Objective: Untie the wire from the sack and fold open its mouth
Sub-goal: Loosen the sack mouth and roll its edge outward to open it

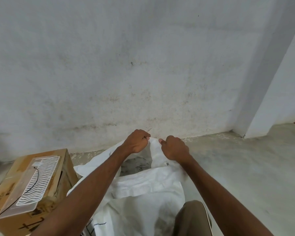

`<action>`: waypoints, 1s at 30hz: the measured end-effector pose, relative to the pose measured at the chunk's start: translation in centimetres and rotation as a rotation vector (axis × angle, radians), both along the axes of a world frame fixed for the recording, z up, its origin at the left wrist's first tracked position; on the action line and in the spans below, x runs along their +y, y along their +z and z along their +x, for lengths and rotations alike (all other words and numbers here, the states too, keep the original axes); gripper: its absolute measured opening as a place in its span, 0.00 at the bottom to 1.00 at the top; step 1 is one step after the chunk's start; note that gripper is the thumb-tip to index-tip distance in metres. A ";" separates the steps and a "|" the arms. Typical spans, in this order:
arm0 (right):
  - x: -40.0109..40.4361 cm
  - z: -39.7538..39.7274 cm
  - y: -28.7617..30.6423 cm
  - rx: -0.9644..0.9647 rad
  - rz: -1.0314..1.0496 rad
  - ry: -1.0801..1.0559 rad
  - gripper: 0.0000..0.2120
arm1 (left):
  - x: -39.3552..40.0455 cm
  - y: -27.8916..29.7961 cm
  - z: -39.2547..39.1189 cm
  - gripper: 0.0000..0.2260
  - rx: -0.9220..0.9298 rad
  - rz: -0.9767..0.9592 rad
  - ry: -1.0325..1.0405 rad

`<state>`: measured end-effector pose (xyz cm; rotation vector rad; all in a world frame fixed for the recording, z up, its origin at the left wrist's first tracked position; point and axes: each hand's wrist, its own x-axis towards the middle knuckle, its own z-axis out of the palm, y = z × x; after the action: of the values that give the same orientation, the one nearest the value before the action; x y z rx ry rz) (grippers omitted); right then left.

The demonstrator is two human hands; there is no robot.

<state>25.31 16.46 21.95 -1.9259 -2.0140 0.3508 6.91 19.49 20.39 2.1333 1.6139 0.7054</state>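
Both hands gripping the far rim of an opened white sack.

Head view: left hand (138, 142) and right hand (174, 149) side by side, fingers curled onto sack (146, 188) fabric; sack on floor (237, 167) near wall (126, 65), cardboard box (58, 171) left.

Both on the far rim of the sack (143, 188): left hand (137, 142) just beside right hand (174, 149). Left of the left hand, a box (65, 167), tray (32, 184) on top. Beyond the hands, a wall (126, 65).
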 end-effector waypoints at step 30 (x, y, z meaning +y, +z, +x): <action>-0.5 -2.9 2.8 1.182 -0.096 -0.318 0.33 | -13.2 3.3 -1.6 0.14 -0.276 0.205 -0.163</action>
<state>22.42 15.96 24.74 -1.4351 -0.9127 1.1594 5.34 6.32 23.71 2.1609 1.2560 1.0966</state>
